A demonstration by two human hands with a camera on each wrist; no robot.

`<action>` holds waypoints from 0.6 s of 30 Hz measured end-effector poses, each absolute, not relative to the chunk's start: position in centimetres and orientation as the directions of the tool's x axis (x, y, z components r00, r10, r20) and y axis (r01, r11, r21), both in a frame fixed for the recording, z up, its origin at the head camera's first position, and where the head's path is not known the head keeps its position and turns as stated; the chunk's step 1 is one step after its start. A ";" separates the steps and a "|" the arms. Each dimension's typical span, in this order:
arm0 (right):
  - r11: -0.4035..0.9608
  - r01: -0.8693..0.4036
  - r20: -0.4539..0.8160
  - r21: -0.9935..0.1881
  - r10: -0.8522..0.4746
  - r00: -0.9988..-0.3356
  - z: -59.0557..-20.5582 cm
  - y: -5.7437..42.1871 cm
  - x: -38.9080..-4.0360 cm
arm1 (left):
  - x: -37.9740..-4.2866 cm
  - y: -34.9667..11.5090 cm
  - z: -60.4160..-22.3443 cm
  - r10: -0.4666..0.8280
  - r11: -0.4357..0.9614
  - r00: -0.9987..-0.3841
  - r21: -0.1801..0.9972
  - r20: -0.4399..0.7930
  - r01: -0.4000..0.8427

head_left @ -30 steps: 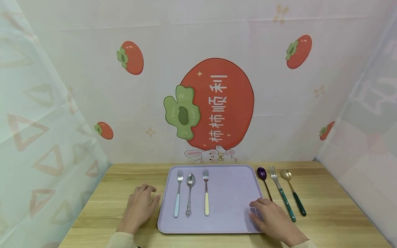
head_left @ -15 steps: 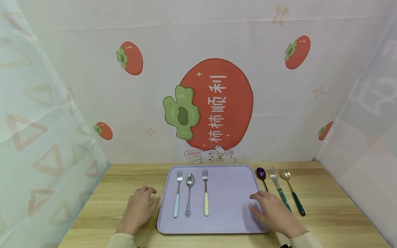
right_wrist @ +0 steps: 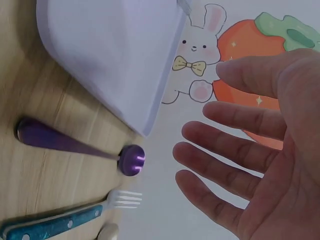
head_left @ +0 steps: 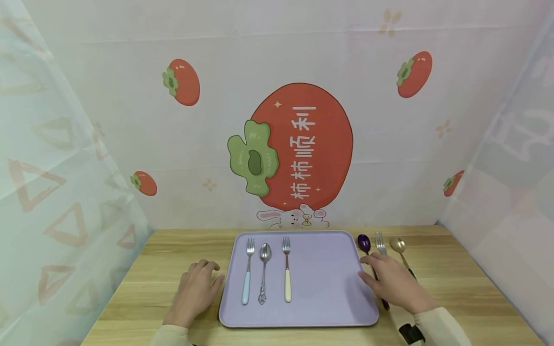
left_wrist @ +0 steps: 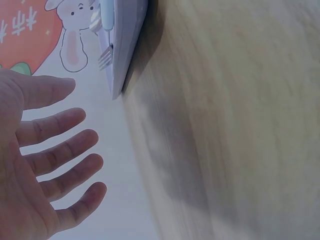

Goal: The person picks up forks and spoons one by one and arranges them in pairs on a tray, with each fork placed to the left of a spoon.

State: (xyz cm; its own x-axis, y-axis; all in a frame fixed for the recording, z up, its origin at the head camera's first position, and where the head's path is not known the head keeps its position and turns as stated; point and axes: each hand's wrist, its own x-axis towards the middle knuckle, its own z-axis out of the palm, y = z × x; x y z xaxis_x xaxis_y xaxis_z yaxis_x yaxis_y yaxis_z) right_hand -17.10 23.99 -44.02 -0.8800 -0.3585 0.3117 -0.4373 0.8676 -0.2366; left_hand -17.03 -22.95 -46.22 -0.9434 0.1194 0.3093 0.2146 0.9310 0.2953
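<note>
My left hand (head_left: 195, 293) is beside the left edge of the lilac tray (head_left: 329, 278), its fingers relaxed and holding nothing. Over the tray's right edge hovers my right hand (head_left: 396, 281), also with nothing in it; its spread fingers show in the right wrist view. Below it lie a purple spoon (right_wrist: 131, 160) and a fork with a teal handle (right_wrist: 55, 222), partly hidden by the hand in the head view. A gold spoon (head_left: 398, 245) with a dark green handle is just right of them.
On the tray lie a fork with a light blue handle (head_left: 246, 288), a silver spoon (head_left: 265, 253) and a fork with a cream handle (head_left: 287, 286). Behind the wooden table (head_left: 182, 240) hangs a white printed cloth (head_left: 207, 125), with cloth sides at left and right.
My right hand has moved right, from over the tray's right part to above the purple spoon and the teal-handled fork. The left hand has stayed put.
</note>
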 end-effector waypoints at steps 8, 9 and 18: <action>0.875 -0.420 0.319 -0.243 -0.336 -0.886 -44.1 25.0 -18.4 | -17.1 -22.6 -46.2 0.114 0.926 -0.941 0.310 0.319 0.218; 0.876 -0.410 0.308 -0.253 -0.329 -0.893 -44.1 25.1 -18.5 | -17.1 -22.6 -46.2 0.114 0.925 -0.941 0.311 0.318 0.217; 0.901 -0.338 0.200 -0.272 -0.290 -0.936 -44.6 25.6 -20.1 | -17.5 -22.3 -46.0 0.118 0.924 -0.939 0.311 0.322 0.223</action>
State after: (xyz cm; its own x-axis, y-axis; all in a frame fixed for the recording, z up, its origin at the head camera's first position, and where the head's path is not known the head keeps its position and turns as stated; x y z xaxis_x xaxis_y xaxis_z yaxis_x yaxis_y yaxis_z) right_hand -20.08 25.56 -44.56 -0.9358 -0.2901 0.2004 -0.3377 0.9011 -0.2721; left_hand -17.51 -22.26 -45.98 -0.9394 0.1183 0.3218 0.2231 0.9237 0.3115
